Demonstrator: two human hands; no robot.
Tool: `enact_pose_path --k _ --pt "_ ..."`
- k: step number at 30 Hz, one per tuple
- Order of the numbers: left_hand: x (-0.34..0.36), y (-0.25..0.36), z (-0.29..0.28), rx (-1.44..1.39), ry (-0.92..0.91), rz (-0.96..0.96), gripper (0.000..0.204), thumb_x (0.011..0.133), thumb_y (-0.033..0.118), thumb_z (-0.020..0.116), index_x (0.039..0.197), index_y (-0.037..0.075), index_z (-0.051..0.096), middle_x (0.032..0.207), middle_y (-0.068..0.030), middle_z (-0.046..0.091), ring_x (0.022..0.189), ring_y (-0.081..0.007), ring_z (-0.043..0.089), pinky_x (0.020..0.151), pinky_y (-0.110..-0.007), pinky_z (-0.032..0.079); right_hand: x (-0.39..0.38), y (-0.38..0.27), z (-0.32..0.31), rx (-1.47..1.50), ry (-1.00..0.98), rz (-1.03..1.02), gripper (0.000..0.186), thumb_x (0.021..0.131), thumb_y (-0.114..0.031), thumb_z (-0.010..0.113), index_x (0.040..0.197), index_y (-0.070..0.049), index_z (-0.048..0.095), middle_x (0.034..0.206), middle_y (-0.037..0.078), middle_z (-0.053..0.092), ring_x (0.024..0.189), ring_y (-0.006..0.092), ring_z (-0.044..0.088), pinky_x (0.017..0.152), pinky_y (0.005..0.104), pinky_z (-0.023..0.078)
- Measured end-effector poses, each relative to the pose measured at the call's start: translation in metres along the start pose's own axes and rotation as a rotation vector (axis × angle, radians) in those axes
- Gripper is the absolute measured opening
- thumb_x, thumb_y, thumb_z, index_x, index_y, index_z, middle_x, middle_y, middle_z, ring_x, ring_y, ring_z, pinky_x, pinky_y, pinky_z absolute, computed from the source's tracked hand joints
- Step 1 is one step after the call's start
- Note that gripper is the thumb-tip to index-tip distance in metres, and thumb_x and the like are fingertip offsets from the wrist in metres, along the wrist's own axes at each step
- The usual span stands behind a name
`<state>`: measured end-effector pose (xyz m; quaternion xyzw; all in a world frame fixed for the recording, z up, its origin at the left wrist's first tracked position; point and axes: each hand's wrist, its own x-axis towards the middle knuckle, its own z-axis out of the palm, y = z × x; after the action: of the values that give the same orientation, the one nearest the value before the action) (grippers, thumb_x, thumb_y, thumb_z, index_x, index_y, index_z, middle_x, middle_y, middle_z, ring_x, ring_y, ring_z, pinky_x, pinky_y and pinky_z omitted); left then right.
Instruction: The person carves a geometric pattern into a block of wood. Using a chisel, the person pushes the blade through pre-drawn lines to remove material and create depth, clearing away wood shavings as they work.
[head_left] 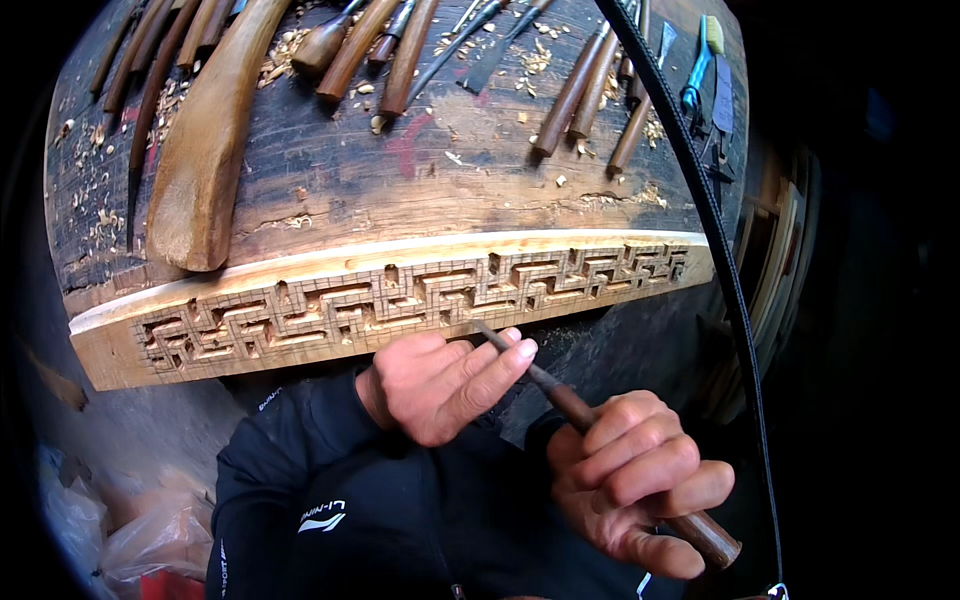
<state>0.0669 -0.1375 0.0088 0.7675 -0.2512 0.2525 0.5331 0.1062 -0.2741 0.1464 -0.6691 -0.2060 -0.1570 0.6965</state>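
A long pale wooden board [110, 362], carved with a fretwork of angular recesses and marked with a pencilled grid, lies along the near edge of the workbench. My right hand [640, 470] is wrapped round the brown handle of a chisel [572, 405], whose butt sticks out below the palm. The slim metal blade slants up and left, its tip at the lower part of the carving near mid-board. At the blade, my left hand [440, 385] is closed, with fingertips against the metal and the knuckles by the board's front edge.
A big wooden mallet [205, 170] rests on the scarred workbench [340, 190], touching or nearly touching the board. Several chisels [570, 100] and wood chips lie behind. A blue-handled brush [700, 75] is far right. A black cord [700, 180] hangs across the right side. Clear plastic [160, 530] lies lower left.
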Motion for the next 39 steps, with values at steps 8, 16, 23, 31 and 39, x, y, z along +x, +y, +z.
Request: enact_pose_path --k 8,16,23,31,39 --pt "0.003 -0.005 0.001 0.025 -0.026 0.024 0.061 0.089 0.001 0.076 0.147 -0.012 0.062 0.109 -0.0196 0.082 0.07 -0.0141 0.073 0.054 -0.028 0.047 -0.01 0.012 0.002 0.075 -0.033 -0.175 0.046 0.118 -0.046 0.061 0.096 -0.009 0.045 0.094 0.01 0.069 0.05 0.0158 0.066 0.043 0.0283 0.06" --pt "0.004 -0.006 -0.004 0.036 -0.074 0.023 0.06 0.092 0.002 0.076 0.149 -0.012 0.062 0.108 -0.0188 0.082 0.074 -0.0146 0.075 0.054 -0.028 0.045 -0.005 0.017 -0.002 0.146 0.055 -0.105 0.053 0.115 -0.058 0.062 0.093 -0.013 0.043 0.063 0.002 0.061 0.037 0.0107 0.052 0.038 0.021 0.037" --pt "0.003 -0.007 -0.001 0.035 -0.049 0.035 0.06 0.092 0.001 0.076 0.15 -0.011 0.062 0.11 -0.0198 0.082 0.076 -0.0153 0.077 0.054 -0.028 0.047 -0.003 0.015 -0.001 0.058 0.074 -0.077 0.06 0.114 -0.071 0.049 0.091 -0.016 0.039 0.065 0.002 0.059 0.039 0.0099 0.051 0.039 0.0219 0.037" --pt "0.001 -0.009 0.0 0.026 -0.028 0.021 0.061 0.092 0.001 0.076 0.15 -0.012 0.062 0.109 -0.0202 0.082 0.075 -0.016 0.076 0.055 -0.028 0.049 0.001 0.019 0.003 0.063 0.046 -0.087 0.061 0.115 -0.071 0.047 0.093 -0.015 0.041 0.066 0.003 0.057 0.04 0.0099 0.048 0.04 0.0224 0.036" --pt "0.0 -0.011 0.003 0.047 0.033 0.036 0.06 0.091 0.001 0.076 0.148 -0.013 0.062 0.103 -0.019 0.082 0.07 -0.0156 0.074 0.053 -0.028 0.048 0.006 0.019 0.008 0.065 -0.04 -0.065 0.063 0.113 -0.073 0.049 0.095 -0.013 0.041 0.065 0.003 0.058 0.038 0.01 0.048 0.039 0.0228 0.034"
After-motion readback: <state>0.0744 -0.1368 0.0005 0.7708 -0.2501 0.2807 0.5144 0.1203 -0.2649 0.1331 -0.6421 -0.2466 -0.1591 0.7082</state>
